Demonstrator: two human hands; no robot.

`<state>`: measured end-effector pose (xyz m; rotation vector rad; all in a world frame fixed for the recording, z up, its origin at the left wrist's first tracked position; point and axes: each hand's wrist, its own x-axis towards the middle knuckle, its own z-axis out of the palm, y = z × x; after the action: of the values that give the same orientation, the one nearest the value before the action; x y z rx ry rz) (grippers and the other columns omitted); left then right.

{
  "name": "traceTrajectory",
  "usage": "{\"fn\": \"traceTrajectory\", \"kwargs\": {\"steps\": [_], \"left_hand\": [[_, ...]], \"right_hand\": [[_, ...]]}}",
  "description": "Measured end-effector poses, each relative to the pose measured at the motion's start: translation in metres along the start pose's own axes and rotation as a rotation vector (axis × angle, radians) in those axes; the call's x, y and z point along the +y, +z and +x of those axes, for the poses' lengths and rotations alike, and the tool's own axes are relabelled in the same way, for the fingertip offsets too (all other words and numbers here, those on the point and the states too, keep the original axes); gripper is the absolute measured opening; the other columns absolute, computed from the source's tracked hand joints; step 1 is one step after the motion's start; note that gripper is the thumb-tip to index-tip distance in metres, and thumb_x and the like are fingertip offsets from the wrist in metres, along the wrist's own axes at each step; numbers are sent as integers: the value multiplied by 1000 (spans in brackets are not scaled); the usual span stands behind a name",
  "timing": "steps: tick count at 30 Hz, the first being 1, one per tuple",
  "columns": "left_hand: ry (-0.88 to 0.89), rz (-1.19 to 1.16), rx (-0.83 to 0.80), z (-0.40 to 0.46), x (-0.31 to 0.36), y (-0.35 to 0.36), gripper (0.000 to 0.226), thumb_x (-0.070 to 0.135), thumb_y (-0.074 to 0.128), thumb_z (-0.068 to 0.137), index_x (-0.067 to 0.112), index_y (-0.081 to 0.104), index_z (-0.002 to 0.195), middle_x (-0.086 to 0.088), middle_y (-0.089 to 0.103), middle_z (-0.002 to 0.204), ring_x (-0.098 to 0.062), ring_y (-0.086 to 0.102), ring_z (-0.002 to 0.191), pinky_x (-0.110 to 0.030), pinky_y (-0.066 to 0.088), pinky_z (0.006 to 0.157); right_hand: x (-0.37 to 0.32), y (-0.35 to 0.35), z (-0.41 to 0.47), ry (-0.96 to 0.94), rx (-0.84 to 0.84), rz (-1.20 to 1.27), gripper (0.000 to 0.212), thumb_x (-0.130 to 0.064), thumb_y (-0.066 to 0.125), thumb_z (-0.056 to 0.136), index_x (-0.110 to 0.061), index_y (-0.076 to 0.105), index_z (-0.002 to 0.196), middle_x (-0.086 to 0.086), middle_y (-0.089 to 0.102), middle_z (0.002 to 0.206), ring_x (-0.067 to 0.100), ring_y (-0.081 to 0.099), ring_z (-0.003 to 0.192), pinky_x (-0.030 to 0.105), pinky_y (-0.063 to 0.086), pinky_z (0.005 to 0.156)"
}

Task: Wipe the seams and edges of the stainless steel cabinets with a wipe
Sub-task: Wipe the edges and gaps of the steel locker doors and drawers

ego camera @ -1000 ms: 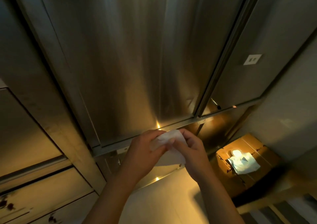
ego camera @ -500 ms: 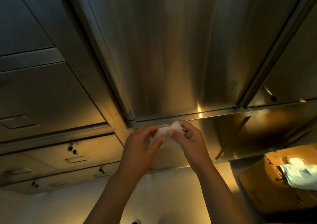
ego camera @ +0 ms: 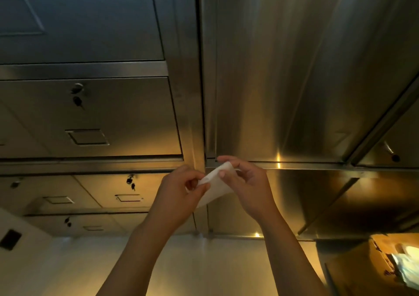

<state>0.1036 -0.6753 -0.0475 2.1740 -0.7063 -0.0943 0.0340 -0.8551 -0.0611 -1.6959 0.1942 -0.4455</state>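
A white wipe [ego camera: 217, 185] hangs folded between both hands in the middle of the view. My left hand [ego camera: 179, 195] pinches its left edge and my right hand [ego camera: 247, 186] pinches its top right corner. Both hands are raised in front of a tall stainless steel cabinet door [ego camera: 294, 68]. The door's lower edge [ego camera: 306, 164] runs just behind my right fingers. A vertical seam [ego camera: 201, 80] between that door and the drawer unit rises straight above the hands. The wipe is not touching the steel.
Steel drawers [ego camera: 90, 118] with locks, keys and recessed label holders stack at the left. An open lower compartment [ego camera: 317, 200] lies under the door. A cardboard box [ego camera: 353, 268] holding a pale plastic bag stands at the bottom right on the light floor [ego camera: 204, 264].
The camera has swung left and up, so the drawer unit now fills the left. Both hands kept hold of the wipe and spread it slightly apart.
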Motion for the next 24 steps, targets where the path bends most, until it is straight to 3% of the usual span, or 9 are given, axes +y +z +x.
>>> {"fn": "traceTrajectory", "kwargs": {"steps": [3,7,11,15,19,24], "left_hand": [[-9,7,10,-17,-20,-36,19,31,77,88,43,63,92,16,57,99,1,54,91,-20,44,80],[-57,-3,16,-42,-55,-89,23,37,82,84,43,59,85,16,59,98,2,55,91,-15,40,75],[-85,-70,78,-69,-96,-142,22,32,87,79,33,65,77,13,61,86,-2,57,83,-18,38,67],[-123,-60,154,-94,-139,-193,25,23,82,86,32,63,73,10,59,85,-3,56,79,-14,34,65],[-145,-63,172,-119,-171,-234,25,18,70,97,36,63,80,11,59,88,2,55,86,-8,38,67],[-235,-115,275,-146,-208,-274,1,30,75,93,31,76,94,14,68,89,2,60,87,-21,47,73]], "right_hand": [[-15,43,-8,4,-15,-51,10,-21,74,93,-25,75,102,-11,72,99,10,67,98,23,55,76],[-31,112,-21,25,-13,-92,15,-26,79,88,-34,78,101,-16,74,99,3,67,97,20,55,75],[-47,185,-28,-19,-59,-22,16,-11,81,86,-23,81,97,-12,77,91,2,70,87,14,53,70],[-58,252,-32,-79,-137,-70,15,-13,78,89,-21,82,101,-11,78,91,7,71,87,19,55,72],[-70,308,-32,-69,-192,-67,17,-14,80,88,-28,81,97,-14,77,91,7,71,88,19,55,72],[-83,361,-27,-85,-275,-97,17,-14,81,86,-29,78,94,-16,74,94,4,69,92,17,56,75]]}}
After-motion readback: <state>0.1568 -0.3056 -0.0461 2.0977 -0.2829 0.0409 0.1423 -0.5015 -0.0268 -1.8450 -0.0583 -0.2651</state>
